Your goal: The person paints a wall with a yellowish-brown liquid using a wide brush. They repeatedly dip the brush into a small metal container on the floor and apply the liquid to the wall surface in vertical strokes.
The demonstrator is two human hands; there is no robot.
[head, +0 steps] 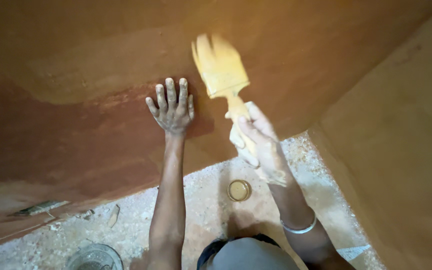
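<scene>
My left hand lies flat with fingers spread against a big curved brown surface, over a darker reddish patch. My right hand, smeared with pale paint, grips the handle of a wide flat paintbrush. The yellow bristles are blurred and press on the brown surface just right of my left hand. A silver bangle circles my right wrist.
A small round tin of yellowish liquid stands on the pale gritty floor between my arms. A round metal lid or bowl lies at the lower left. Small scraps lie along the surface's foot. A second brown panel rises at right.
</scene>
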